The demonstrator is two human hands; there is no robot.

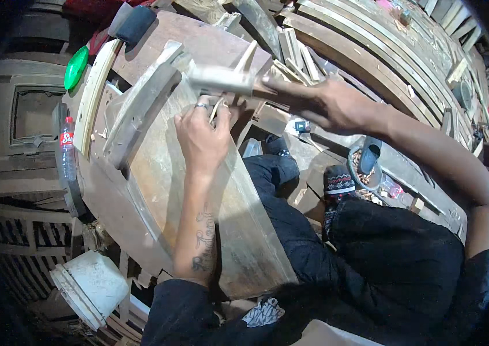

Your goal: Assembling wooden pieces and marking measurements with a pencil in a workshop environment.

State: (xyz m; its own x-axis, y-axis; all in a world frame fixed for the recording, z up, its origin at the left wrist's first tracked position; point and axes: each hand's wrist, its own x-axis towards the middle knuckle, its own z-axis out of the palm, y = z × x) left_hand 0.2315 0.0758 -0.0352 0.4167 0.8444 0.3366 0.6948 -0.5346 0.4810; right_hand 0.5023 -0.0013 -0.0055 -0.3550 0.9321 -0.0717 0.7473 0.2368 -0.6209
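My left hand [201,135] is closed around a thin pale strip of wood [217,111] near the far end of a wide wooden board [181,167]. In my right hand [342,104] is a hand tool with a broad pale head [218,79] and a dark handle. Motion smears the tool, so I cannot tell whether its head is a blade or a hammer. The head hangs just beyond my left fingers, across the board's far end. A raised wooden piece [143,115] stands along the board's left side.
On the left are a plastic bottle [68,153], a green oval object [76,67] and a white bucket [91,288]. Long planks [365,55] lie at the far right. A tub with wood bits [365,167] sits beyond my legs. A dark block [134,26] rests on the far panel.
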